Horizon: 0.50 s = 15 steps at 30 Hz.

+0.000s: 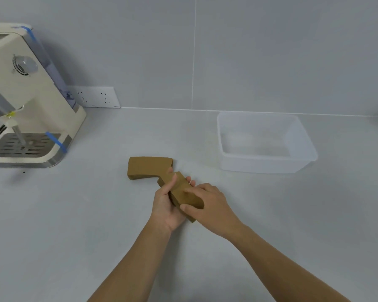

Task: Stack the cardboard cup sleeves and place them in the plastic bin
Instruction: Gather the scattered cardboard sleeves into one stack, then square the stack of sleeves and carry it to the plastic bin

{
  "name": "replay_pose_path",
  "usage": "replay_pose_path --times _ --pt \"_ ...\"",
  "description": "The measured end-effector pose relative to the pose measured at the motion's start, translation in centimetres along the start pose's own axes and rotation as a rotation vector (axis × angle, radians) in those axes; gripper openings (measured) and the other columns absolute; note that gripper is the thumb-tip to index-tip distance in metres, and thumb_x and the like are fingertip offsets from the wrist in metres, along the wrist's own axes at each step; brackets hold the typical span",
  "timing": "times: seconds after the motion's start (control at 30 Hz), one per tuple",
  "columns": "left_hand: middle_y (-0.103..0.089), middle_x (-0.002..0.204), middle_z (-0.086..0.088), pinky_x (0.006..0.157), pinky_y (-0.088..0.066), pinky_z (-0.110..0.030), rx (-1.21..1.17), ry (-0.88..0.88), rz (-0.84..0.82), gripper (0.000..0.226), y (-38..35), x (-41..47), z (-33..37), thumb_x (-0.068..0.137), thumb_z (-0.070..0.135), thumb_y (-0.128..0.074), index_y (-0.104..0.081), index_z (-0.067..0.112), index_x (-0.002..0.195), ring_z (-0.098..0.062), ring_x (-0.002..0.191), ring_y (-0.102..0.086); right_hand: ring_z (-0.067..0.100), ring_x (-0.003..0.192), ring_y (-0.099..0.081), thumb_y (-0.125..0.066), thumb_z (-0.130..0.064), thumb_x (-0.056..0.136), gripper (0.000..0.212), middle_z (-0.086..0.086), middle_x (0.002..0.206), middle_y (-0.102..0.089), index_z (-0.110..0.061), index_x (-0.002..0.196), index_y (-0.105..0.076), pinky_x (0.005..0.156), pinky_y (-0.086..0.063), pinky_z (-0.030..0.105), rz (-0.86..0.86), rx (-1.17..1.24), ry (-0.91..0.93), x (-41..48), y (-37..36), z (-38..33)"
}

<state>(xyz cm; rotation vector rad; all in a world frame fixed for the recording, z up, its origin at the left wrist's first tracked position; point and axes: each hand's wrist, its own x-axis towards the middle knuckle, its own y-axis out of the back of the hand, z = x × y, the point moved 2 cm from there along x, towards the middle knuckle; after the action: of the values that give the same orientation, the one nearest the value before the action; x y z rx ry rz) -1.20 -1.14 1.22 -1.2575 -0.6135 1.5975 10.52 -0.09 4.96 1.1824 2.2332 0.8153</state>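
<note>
A stack of brown cardboard cup sleeves (180,188) is held between both hands just above the counter. My left hand (166,203) grips its left side, thumb on top. My right hand (210,203) clasps its right side, fingers over the top and near end. A second pile of flat brown sleeves (148,167) lies on the counter just beyond, touching or nearly touching the held stack. The translucent plastic bin (264,165) stands to the right, with nothing visible inside.
A cream espresso machine (24,99) with blue tape stands at the far left against the wall. A white wall socket plate (96,97) sits behind it. The grey counter (74,214) runs back to the tiled wall.
</note>
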Motion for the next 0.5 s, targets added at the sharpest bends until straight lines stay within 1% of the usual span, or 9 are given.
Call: replay_pose_path --times 0.1,0.2,0.23,0.3,0.37,0.43,0.5 --pt "-0.066 0.085 -0.007 0.077 -0.057 -0.039 0.050 -0.031 -0.024 0.047 -0.1 0.0 0.5 0.069 0.015 -0.073 -0.062 0.034 0.110 -0.023 0.080 -0.065 0.007 0.102 -0.033 -0.055 -0.049 0.079 0.044 -0.010 0.110 -0.044 -0.035 0.120 -0.055 0.094 -0.025 0.024 0.023 0.023 0.025 0.2 0.2 -0.4" --pt "-0.067 0.087 -0.009 0.075 -0.057 -0.042 0.128 -0.025 -0.034 0.051 -0.2 -0.1 1.1 0.070 0.007 -0.070 -0.060 0.032 0.113 -0.026 0.081 -0.066 0.008 0.106 -0.037 -0.057 -0.047 0.079 0.042 -0.010 0.112 -0.048 -0.030 0.117 -0.058 0.096 -0.031 0.025 0.069 0.117 0.016 0.6 0.8 -0.8" --pt "-0.069 0.087 -0.010 0.075 -0.057 -0.044 0.158 -0.025 -0.034 0.052 -0.2 -0.2 1.4 0.069 0.004 -0.070 -0.061 0.031 0.112 -0.026 0.079 -0.067 0.009 0.106 -0.041 -0.058 -0.045 0.080 0.039 -0.009 0.113 -0.050 -0.029 0.115 -0.059 0.094 -0.034 0.023 0.086 0.151 0.019 0.7 1.1 -1.0" --pt "-0.070 0.088 -0.012 0.078 -0.056 -0.045 0.220 -0.013 -0.036 0.053 -0.3 -0.4 1.8 0.067 0.000 -0.069 -0.064 0.032 0.109 -0.025 0.077 -0.068 0.007 0.097 -0.049 -0.060 -0.038 0.082 0.027 -0.010 0.108 -0.055 -0.029 0.107 -0.063 0.082 -0.037 0.012 0.129 0.210 0.042 1.1 2.0 -1.2" --pt "-0.072 0.088 -0.011 0.073 -0.057 -0.045 0.325 0.008 -0.033 0.054 -0.2 -0.7 2.3 0.065 -0.003 -0.069 -0.066 0.031 0.107 -0.026 0.077 -0.069 0.000 0.085 -0.053 -0.062 -0.029 0.084 0.016 -0.010 0.101 -0.060 -0.027 0.099 -0.065 0.071 -0.039 0.005 0.162 0.259 0.059 1.6 2.9 -1.6" --pt "-0.072 0.088 -0.011 0.072 -0.057 -0.046 0.444 0.045 -0.046 0.058 -0.2 -1.0 2.8 0.068 -0.007 -0.067 -0.063 0.029 0.113 -0.026 0.076 -0.069 -0.005 0.077 -0.053 -0.062 -0.021 0.084 0.012 -0.010 0.093 -0.063 -0.025 0.094 -0.067 0.068 -0.039 0.004 0.173 0.291 0.087 2.1 3.7 -1.9" --pt "-0.072 0.088 -0.011 0.072 -0.057 -0.046 0.588 0.081 -0.055 0.064 -0.3 -1.4 3.3 0.072 -0.010 -0.065 -0.055 0.025 0.124 -0.026 0.076 -0.068 -0.009 0.076 -0.053 -0.062 -0.017 0.084 0.012 -0.014 0.088 -0.063 -0.024 0.092 -0.068 0.068 -0.040 0.004 0.146 0.283 0.126 2.7 4.3 -2.4"
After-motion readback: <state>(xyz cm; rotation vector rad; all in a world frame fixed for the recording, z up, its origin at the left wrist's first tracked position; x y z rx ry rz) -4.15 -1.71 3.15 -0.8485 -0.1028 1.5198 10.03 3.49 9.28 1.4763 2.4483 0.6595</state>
